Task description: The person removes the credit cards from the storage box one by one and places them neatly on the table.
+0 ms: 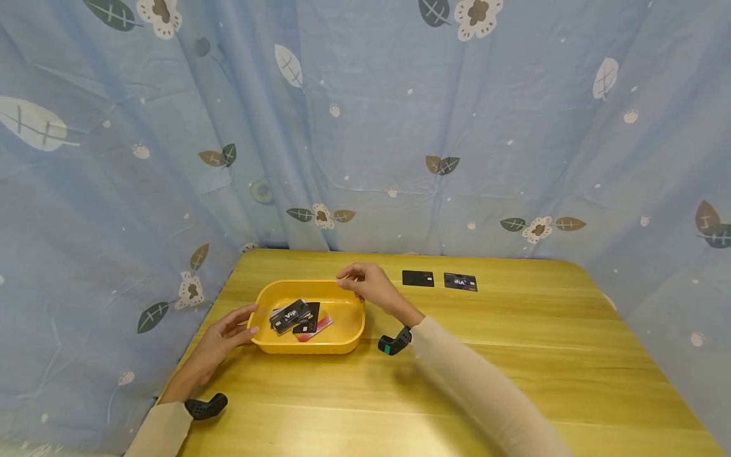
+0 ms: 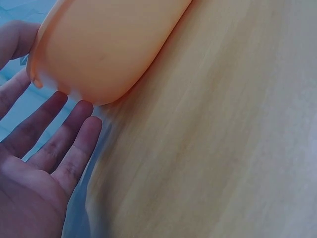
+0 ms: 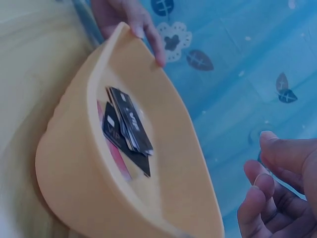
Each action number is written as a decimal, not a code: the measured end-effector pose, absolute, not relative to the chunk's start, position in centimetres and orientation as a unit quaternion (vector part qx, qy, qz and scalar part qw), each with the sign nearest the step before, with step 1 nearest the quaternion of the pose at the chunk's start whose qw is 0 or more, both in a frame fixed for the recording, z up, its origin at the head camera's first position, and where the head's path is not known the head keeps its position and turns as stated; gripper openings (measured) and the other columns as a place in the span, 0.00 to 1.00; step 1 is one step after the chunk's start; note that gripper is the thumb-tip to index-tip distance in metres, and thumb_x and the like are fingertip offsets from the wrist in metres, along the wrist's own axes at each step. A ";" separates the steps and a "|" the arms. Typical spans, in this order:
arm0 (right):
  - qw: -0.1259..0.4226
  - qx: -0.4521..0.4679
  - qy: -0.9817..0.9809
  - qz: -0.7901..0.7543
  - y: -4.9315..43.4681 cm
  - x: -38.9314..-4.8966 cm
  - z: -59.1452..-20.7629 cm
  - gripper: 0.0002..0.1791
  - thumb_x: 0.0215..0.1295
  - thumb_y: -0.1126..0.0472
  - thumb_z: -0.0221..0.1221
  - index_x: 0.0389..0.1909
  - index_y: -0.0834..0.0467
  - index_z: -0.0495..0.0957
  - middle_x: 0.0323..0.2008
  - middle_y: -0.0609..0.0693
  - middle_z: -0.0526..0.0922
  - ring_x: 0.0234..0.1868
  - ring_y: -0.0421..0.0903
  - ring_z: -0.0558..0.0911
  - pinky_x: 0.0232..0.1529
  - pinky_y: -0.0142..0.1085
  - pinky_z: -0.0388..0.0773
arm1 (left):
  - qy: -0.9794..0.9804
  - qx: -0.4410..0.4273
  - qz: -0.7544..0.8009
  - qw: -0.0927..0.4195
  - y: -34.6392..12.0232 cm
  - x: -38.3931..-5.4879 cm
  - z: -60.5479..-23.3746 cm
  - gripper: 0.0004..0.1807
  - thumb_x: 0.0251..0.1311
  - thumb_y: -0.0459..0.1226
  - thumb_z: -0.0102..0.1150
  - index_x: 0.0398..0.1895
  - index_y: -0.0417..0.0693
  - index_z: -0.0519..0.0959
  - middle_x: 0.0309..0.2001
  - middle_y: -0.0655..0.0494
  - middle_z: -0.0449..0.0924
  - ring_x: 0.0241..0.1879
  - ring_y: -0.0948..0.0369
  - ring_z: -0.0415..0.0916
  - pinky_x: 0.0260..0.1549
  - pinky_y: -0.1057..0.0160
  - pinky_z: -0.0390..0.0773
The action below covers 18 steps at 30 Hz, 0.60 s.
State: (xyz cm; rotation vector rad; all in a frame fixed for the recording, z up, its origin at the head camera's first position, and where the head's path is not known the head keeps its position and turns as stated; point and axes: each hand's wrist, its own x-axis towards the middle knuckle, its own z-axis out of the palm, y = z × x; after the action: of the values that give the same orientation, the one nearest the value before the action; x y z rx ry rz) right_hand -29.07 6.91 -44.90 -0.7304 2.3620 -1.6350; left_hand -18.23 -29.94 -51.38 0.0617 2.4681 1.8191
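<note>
A yellow plastic basin (image 1: 356,330) stands on the left part of the table, with a loose pile of cards (image 1: 291,316) on its floor. Most are black, some marked VIP, and a pink-and-yellow one lies underneath. At the basin's left end my left hand (image 1: 225,333) holds the rim; in the left wrist view its other fingers (image 2: 81,131) reach along the outer wall. Over the back right corner of the basin, my right hand (image 1: 368,284) hovers. The right wrist view shows its fingers (image 3: 252,208) loosely bent beside the basin, with nothing between them.
Two black cards lie apart on the table right of the basin: a plain one (image 1: 418,278) and a VIP one (image 1: 460,282). A blue patterned curtain (image 1: 388,127) hangs behind and around the wooden table (image 1: 514,355).
</note>
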 end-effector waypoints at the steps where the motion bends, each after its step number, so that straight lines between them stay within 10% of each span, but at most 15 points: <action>1: 0.091 -0.246 0.793 -0.550 6.6 -29.0 -44.9 0.15 0.71 0.52 0.66 0.52 0.56 0.85 0.34 0.50 0.84 0.20 0.52 0.73 0.30 0.60 0.79 | 0.804 0.021 0.593 0.037 -29.9 -18.2 -51.4 0.36 0.70 0.45 0.65 0.78 0.49 0.64 0.75 0.43 0.62 0.67 0.50 0.67 0.51 0.69 0.80; 7: 0.107 -0.249 0.786 -0.556 5.2 -28.5 -45.1 0.15 0.72 0.54 0.65 0.53 0.58 0.85 0.33 0.52 0.84 0.29 0.73 0.74 0.30 0.59 0.79 | 0.801 0.022 0.597 0.037 -29.9 -18.1 -51.4 0.36 0.71 0.43 0.64 0.78 0.47 0.64 0.75 0.42 0.62 0.66 0.54 0.69 0.51 0.69 0.81; 12: 0.111 -0.254 0.788 -0.550 4.1 -28.2 -45.2 0.13 0.73 0.55 0.64 0.51 0.56 0.85 0.34 0.50 0.85 0.24 0.61 0.75 0.24 0.42 0.78 | 0.799 0.023 0.600 0.039 -30.0 -18.2 -51.4 0.36 0.71 0.44 0.64 0.78 0.47 0.63 0.75 0.41 0.61 0.70 0.43 0.64 0.51 0.68 0.81; 18: 0.112 -0.241 0.789 -0.554 2.7 -28.0 -45.9 0.11 0.72 0.55 0.65 0.48 0.55 0.86 0.36 0.51 0.87 0.24 0.58 0.77 0.35 0.61 0.80 | 0.798 0.026 0.600 0.036 -30.0 -18.4 -51.7 0.35 0.72 0.43 0.64 0.78 0.48 0.64 0.75 0.42 0.62 0.67 0.51 0.68 0.50 0.66 0.82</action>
State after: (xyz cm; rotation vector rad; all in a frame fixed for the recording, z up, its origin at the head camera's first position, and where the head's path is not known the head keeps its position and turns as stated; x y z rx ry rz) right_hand -28.01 2.67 -45.85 -0.7087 2.3156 -1.6271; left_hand -18.38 -30.03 -51.73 0.0810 2.4522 1.8444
